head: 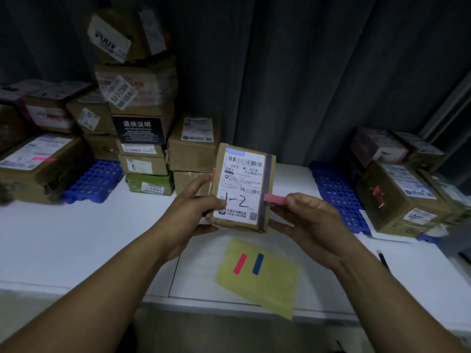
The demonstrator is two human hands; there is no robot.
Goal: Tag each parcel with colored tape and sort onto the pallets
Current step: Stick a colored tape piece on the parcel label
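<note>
Above a white table (76, 238), a left hand (196, 210) grips a labelled cardboard parcel (242, 187) while the right hand (305, 220) pinches a pink tape strip (274, 199) against its edge.

Two bare forearms reach in from the lower corners and converge toward the middle. The left hand (193, 210) grips the left edge of an upright parcel (242, 184), thumb lying across its front face and fingers curled behind it. The right hand (308, 220) sits just beside the parcel's right edge, palm turned inward, thumb and forefinger pinching one end of a pink tape strip (274, 199). Its lower fingers extend toward the parcel's bottom corner. Both wrists are nearly straight.
</note>
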